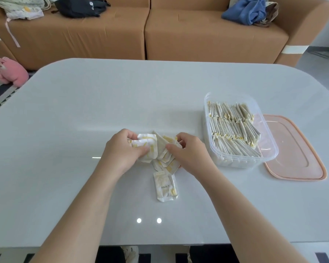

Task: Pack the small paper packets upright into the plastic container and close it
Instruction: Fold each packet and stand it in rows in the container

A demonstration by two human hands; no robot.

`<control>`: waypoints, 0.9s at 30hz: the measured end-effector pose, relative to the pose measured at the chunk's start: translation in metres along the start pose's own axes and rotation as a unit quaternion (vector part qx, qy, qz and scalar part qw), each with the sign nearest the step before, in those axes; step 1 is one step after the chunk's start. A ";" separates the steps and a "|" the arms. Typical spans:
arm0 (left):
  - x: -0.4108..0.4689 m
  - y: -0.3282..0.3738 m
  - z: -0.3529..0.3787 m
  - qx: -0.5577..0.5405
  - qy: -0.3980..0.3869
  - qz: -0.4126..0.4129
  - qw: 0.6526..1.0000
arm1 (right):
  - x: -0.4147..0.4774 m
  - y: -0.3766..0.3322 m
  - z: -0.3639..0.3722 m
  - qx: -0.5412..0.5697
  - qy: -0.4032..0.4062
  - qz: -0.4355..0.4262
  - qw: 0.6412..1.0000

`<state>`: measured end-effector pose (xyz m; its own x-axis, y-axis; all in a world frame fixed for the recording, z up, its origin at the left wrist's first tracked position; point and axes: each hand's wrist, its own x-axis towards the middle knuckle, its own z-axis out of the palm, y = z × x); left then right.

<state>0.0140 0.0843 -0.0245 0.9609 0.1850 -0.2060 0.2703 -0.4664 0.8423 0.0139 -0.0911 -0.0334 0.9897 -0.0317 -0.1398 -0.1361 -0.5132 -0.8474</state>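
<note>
On the pale surface [84, 111] the container [270, 149] is mostly filled, lid [296, 149] off, while the left hand [122, 150] and right hand [188, 150] each grip the last loose packets [160, 149].

light: bright, even, soft
glare: two white spots and a pale streak on table [84, 111]
shadows: faint
edges: wide-angle bending
focus: mostly sharp

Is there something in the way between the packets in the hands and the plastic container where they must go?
Nothing visible. No object lies on the table between the packets and the container, and the container is open: its lid lies beside it on the right. Free room shows at the rows' right end.
</note>
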 end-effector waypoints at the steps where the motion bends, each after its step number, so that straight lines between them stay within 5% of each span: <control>1: 0.000 0.002 -0.002 -0.053 -0.003 -0.014 0.999 | 0.000 -0.001 0.000 0.018 0.006 -0.004 1.000; 5: -0.006 0.014 -0.001 -0.282 -0.028 -0.065 0.957 | -0.006 -0.013 -0.001 0.169 0.017 -0.005 0.986; 11: -0.005 0.022 0.004 -0.389 -0.006 -0.081 0.918 | -0.011 -0.021 0.002 0.232 -0.014 -0.025 0.972; 19: 0.004 0.018 -0.010 -0.297 0.073 0.034 0.952 | -0.010 -0.024 -0.007 0.214 -0.083 -0.039 0.973; 27: -0.007 0.019 -0.008 -0.102 -0.012 0.135 0.986 | -0.013 -0.020 -0.013 0.167 -0.119 -0.045 0.978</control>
<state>0.0117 0.0811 -0.0025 0.9980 0.0566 0.0298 -0.0106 -0.3122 0.9499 0.0043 -0.0915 -0.0084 0.9650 0.2222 -0.1392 -0.0959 -0.1949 -0.9761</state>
